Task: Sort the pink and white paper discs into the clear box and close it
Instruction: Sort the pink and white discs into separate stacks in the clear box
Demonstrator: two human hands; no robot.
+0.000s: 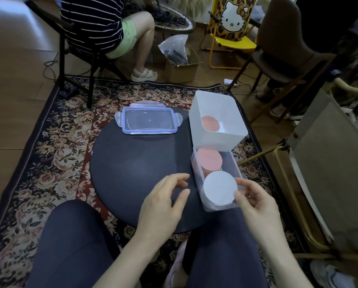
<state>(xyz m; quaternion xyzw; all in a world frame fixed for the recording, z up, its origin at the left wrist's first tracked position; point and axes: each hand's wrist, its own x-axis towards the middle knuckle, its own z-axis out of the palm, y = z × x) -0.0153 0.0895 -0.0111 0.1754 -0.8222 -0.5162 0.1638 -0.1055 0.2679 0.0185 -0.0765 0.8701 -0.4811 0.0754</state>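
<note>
While your right hand pinches the white disc stack at the near end of the clear box, your left hand hovers loosely curled and empty just left of the box. Pink discs fill the box's far end, its long axis running away from you. One pink disc remains in the white bin beyond the box, and the lid lies far-left of the box, nearer your free left hand.

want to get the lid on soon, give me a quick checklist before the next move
1. White discs in the clear box: ok, stack at the near end.
2. Pink discs in the box: ok, stack at the far end.
3. No discs left over: not ok, one pink disc lies in the white tub.
4. Lid within reach: ok, on the table, off the box.
5. Left hand free: ok, holds nothing.
6. Right hand free: cannot tell, fingers at the white stack.
</note>
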